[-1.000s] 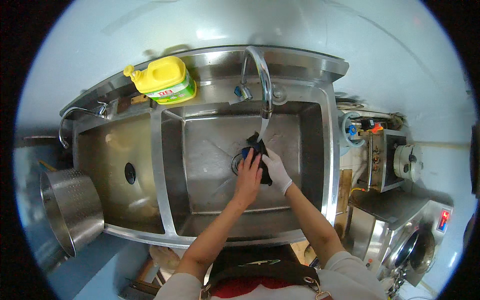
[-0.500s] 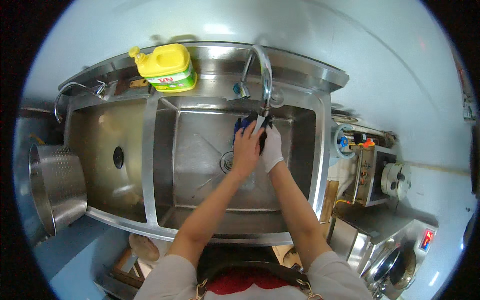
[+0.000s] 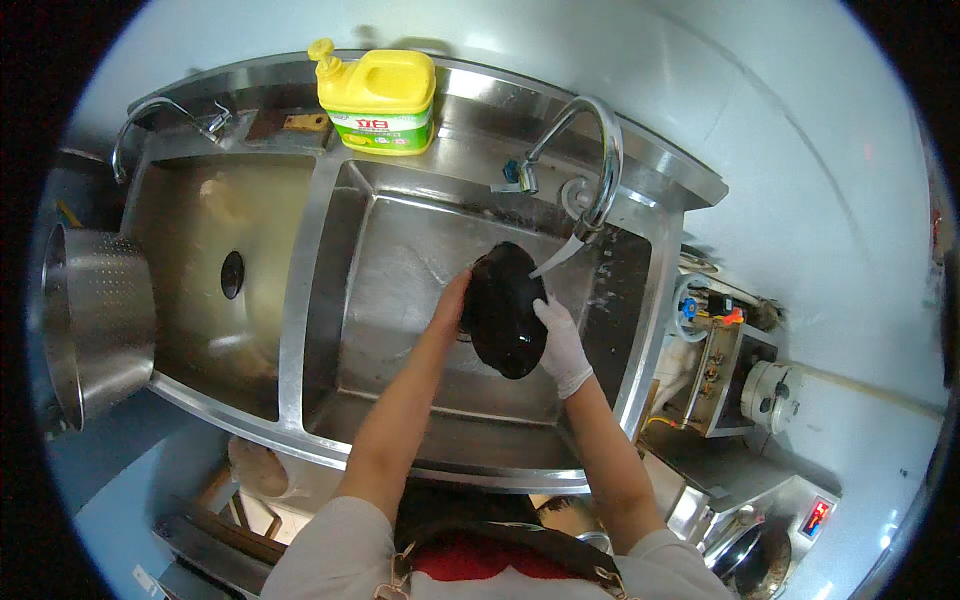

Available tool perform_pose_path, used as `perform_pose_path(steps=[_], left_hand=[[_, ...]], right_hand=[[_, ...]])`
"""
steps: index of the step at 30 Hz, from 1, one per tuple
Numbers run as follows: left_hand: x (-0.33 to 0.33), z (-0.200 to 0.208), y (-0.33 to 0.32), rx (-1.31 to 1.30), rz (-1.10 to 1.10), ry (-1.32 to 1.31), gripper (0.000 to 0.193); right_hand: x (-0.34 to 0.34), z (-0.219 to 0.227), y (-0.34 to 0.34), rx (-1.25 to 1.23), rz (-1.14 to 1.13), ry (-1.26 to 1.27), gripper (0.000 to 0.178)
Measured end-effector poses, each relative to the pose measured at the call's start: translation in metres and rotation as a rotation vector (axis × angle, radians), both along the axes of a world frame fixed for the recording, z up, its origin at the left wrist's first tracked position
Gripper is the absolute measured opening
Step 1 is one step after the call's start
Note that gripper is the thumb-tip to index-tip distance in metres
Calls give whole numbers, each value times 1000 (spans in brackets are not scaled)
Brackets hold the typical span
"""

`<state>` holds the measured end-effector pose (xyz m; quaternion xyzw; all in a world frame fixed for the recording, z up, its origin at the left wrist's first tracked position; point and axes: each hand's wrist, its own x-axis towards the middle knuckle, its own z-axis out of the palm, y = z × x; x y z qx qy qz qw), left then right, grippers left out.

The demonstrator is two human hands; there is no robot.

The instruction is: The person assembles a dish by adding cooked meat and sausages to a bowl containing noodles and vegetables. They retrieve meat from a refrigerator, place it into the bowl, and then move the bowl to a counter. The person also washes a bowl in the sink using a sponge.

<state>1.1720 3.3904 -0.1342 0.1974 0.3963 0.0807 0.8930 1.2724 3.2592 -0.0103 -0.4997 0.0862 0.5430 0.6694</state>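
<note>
A glossy black oval dish (image 3: 508, 315) is held between my two hands over the right sink basin, its broad face turned up toward me. My bare left hand (image 3: 455, 300) grips its left edge, the fingers mostly hidden behind it. My right hand (image 3: 562, 342), in a white glove, clasps the right edge with its thumb on the near face. A stream of water (image 3: 558, 257) runs from the curved tap (image 3: 608, 150) onto the upper right of the dish. Whether it is a bowl or a plate, I cannot tell.
A yellow jug (image 3: 385, 95) stands on the back ledge. The left basin (image 3: 265, 300) holds cloudy water and a dark round object (image 3: 232, 274). At the far left is a perforated metal pot (image 3: 105, 320). A stove area with a light-coloured pot (image 3: 770, 393) lies right.
The dark dish has turned from a narrow, mostly covered position to show its broad face. My hands have moved apart to its two edges. The view has shifted and tilted.
</note>
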Motion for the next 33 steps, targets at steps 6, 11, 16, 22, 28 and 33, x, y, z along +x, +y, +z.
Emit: perform_pose_path(steps=[6,11,16,22,28,33], left_hand=[[25,-8,-6,894,-154,-14,36],[41,45,-45,1322,-151,-80,23],[-2,65,-61,1492,-126,57,29],[-18,-38,-47,769,-58,228,34],[-42,-85,7,398,74,304,35],[-67,-49,32,788,28,318,39]], right_hand=[[1,-4,17,-58,-88,-58,34],[16,-65,12,-116,-294,74,25],[28,-83,5,-50,-291,-25,30],[-8,-56,5,-31,-199,89,30],[-19,-82,-3,-405,670,-1123,36],[-29,-137,-29,-433,1155,-1694,34]])
